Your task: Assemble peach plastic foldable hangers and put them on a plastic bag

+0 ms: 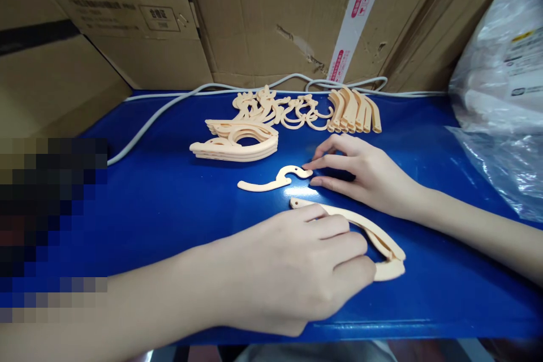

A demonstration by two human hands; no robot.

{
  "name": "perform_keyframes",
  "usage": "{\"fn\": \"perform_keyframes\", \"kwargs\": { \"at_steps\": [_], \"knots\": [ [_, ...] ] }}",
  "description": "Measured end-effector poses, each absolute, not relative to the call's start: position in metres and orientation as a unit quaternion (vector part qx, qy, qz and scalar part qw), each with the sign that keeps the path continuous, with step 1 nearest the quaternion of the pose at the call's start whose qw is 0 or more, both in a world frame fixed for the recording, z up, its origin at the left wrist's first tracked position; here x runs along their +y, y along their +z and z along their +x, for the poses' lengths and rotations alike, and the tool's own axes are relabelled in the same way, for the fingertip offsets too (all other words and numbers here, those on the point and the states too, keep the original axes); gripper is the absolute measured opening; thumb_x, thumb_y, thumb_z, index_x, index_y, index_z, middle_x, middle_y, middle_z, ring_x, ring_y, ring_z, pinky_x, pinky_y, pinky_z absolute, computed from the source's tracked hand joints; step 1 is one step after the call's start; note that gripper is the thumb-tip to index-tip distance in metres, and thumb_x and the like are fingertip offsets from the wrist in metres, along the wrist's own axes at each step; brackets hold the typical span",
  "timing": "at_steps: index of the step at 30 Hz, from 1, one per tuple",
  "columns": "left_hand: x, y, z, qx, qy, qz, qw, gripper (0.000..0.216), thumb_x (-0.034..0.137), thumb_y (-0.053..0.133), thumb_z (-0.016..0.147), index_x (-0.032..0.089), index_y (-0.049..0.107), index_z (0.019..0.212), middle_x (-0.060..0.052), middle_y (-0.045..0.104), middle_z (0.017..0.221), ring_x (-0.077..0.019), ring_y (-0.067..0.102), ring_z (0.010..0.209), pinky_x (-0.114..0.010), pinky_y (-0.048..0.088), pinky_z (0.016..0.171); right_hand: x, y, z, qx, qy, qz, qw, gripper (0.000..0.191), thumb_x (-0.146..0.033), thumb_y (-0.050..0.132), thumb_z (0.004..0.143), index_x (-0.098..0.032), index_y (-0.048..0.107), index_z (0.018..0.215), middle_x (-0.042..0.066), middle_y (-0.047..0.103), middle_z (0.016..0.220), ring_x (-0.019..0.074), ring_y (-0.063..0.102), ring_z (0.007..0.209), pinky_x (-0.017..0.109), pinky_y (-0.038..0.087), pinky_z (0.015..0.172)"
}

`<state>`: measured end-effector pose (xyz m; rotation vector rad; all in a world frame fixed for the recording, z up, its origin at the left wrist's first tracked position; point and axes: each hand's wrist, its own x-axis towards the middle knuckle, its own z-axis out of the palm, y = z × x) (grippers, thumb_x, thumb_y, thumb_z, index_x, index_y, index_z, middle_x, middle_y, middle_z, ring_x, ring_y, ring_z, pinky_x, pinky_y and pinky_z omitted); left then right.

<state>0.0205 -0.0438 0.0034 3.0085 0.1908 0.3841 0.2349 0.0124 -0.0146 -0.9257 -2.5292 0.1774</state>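
1. Bench (458,300): blue, its near edge just below the left hand; cartons (254,22) close the far side; bare surface lies right of the frame and left of the stack.
2. Left hand (305,260): palm down, reaching in from lower left; fingers (345,246) curled over the frame, their grip hidden, so I cannot tell how firm.
3. Right hand (365,172): back up, coming from the right; thumb and index parted slightly at the hook's end.
4. Frame (373,230): partly under the left hand, showing beyond and right of the fingers.
5. Stack (237,151): beyond the hook.
6. Hook (278,183): flat on the bench, its right end at the right index fingertip.
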Motion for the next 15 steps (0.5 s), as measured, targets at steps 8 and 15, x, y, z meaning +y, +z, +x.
{"fn": "perform_keyframes", "kwargs": {
  "at_steps": [8, 15],
  "knots": [
    [-0.022, 0.004, 0.011, 0.111, 0.165, 0.98, 0.015, 0.03, 0.0, 0.038, 0.091, 0.017, 0.062, 0.086, -0.004, 0.067, 0.101, -0.0196, 0.057, 0.093, -0.034, 0.042, 0.085, 0.009, -0.001, 0.243, -0.806, 0.188, -0.405, 0.387, 0.01, -0.029, 0.057, 0.096, -0.021, 0.061, 0.099, 0.002, 0.066, 0.094, 0.0148, 0.061, 0.087, 0.03, 0.048, 0.08],
    [-0.027, 0.012, 0.008, 0.302, 0.172, 0.937, -0.03, 0.031, 0.047, 0.06, 0.089, 0.017, 0.055, 0.089, 0.002, 0.055, 0.067, -0.0171, 0.05, 0.057, -0.031, 0.027, 0.049, 0.013, 0.01, 0.249, -0.625, 0.2, -0.402, 0.638, 0.003, -0.027, 0.052, 0.096, -0.027, 0.054, 0.095, 0.002, 0.064, 0.081, 0.0189, 0.066, 0.08, 0.033, 0.051, 0.067]
  ]
}}
